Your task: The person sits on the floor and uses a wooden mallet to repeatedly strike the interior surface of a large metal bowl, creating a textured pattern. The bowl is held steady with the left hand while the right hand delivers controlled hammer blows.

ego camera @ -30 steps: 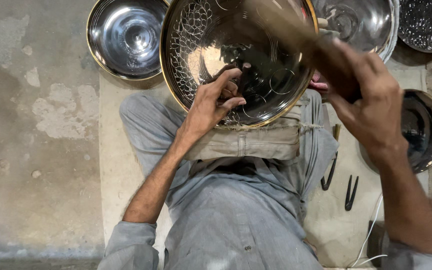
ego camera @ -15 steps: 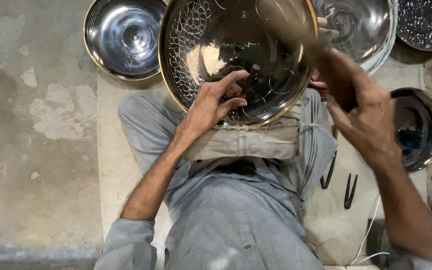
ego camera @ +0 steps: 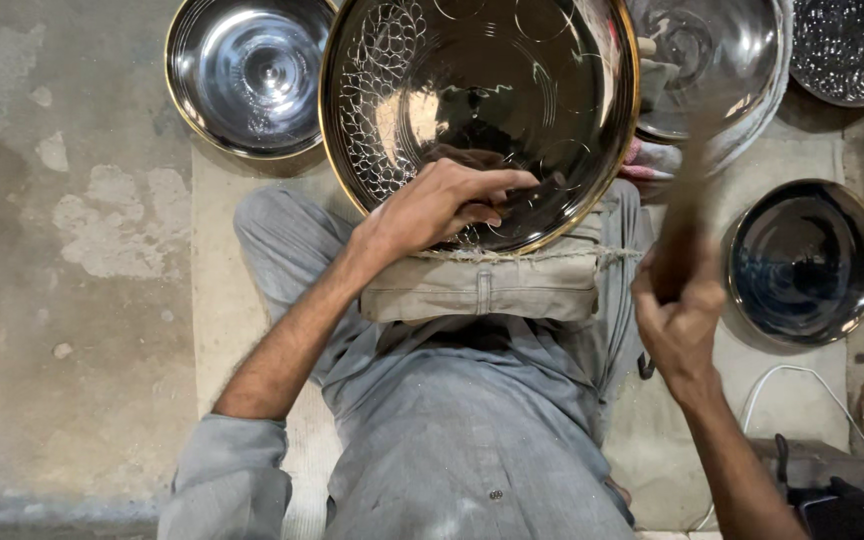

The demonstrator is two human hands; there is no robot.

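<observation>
- One big round metal tray (ego camera: 482, 110), gold-rimmed and partly chased with a scale pattern on its left side, sits tilted at the top centre of the view, its lower edge propped on a padded cloth cushion (ego camera: 482, 285) across the person's lap.
- Left hand (ego camera: 442, 205) lies on the tray's lower inside, at about six o'clock from the tray's centre; fingers curled, pinching a small dark tool (ego camera: 537, 190) whose long axis runs toward three o'clock, tip against the metal.
- Right hand (ego camera: 680, 310) is off the tray, at roughly four o'clock from its centre and well apart from the tool; fist closed around a handle (ego camera: 692, 170) that rises toward twelve o'clock and blurs out, so its head cannot be made out.
- Left hand is clearly the nearer one; from the right hand, the tool lies toward ten o'clock.
- Around them: a shiny bowl (ego camera: 252, 70) at nine to ten o'clock of the tray, another bowl (ego camera: 712, 60) at two o'clock, a dark dish (ego camera: 802, 265) at four o'clock beyond the right hand.
</observation>
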